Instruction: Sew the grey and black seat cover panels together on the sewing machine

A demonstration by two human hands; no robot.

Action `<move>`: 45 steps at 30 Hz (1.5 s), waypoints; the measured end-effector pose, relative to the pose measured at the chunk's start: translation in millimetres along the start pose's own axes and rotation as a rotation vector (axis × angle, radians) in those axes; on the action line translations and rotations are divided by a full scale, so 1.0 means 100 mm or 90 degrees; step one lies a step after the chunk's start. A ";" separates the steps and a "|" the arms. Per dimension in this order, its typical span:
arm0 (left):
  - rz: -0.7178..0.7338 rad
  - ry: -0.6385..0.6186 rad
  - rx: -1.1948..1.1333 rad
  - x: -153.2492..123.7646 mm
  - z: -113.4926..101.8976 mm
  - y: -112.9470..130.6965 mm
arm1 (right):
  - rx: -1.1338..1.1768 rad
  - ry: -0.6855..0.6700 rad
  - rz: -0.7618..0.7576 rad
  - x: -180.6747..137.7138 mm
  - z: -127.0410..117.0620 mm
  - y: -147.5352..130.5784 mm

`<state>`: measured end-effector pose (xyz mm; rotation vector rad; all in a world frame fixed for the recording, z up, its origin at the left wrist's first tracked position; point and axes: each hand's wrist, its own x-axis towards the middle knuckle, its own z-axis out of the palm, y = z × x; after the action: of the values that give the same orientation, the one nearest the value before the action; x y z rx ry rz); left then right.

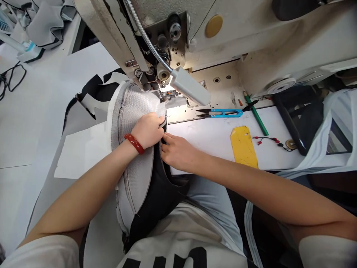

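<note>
A grey and black padded fabric piece [139, 100] with stitched seams lies under the needle area of a sewing machine [164, 76]. My left hand [149, 130], with a red bracelet [134, 144] at its wrist, grips the fabric close to its right edge, just in front of the presser foot. Close beside it, my right hand [177, 150] pinches the black edge [159, 160] of the same piece. The fingertips of both hands nearly meet. Below them the black part of the fabric hangs over the table edge towards my lap.
On the machine bed and table to the right lie blue thread snips [225, 113], a green pencil [256, 115], a yellow card [244, 147], a beaded cord [275, 140] and a black tray [292, 115]. White strapping [334, 123] drapes at far right. A small lamp [191, 86] hangs by the needle.
</note>
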<state>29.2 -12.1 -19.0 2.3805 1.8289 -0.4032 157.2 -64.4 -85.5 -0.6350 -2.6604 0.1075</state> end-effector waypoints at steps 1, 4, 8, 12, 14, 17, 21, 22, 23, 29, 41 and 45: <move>0.008 -0.013 0.014 0.01 -0.01 -0.01 | 0.019 0.012 -0.003 -0.05 -0.01 -0.06; 0.070 -0.076 0.028 0.09 -0.09 -0.08 | 0.156 0.071 0.055 -0.30 -0.04 -0.39; 0.182 -0.160 0.053 0.19 -0.23 -0.26 | 0.497 0.068 0.373 -0.64 -0.13 -0.92; 0.239 -0.138 0.106 0.15 -0.26 -0.35 | 0.693 -0.121 0.603 -0.65 -0.36 -1.16; 0.246 -0.093 0.113 0.07 -0.21 -0.34 | 0.725 -0.144 0.630 -0.57 -0.49 -1.16; 0.195 -0.017 0.103 -0.08 -0.07 -0.28 | 0.691 -0.152 0.581 -0.54 -0.61 -1.05; 0.134 0.085 0.066 -0.19 0.17 -0.22 | 0.458 -0.093 0.493 -0.49 -0.54 -0.70; 0.129 0.107 0.055 -0.21 0.22 -0.19 | 0.392 -0.015 0.481 -0.40 -0.49 -0.57; 0.124 0.125 0.046 -0.24 0.26 -0.14 | 0.339 0.068 0.467 -0.28 -0.43 -0.42; 0.108 0.081 -0.047 -0.76 0.28 0.00 | 0.241 0.058 0.421 0.77 0.05 0.15; -0.400 0.176 -0.355 -0.02 0.17 -1.43 | -0.052 0.000 0.311 0.82 0.23 0.00; -0.379 0.237 -0.484 -0.21 -0.13 -1.54 | -0.045 -0.008 0.319 0.83 0.23 0.00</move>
<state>-122.4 12.7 10.7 1.4454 2.2652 0.6386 80.7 -26.5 -76.0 -1.3152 -2.4649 0.1568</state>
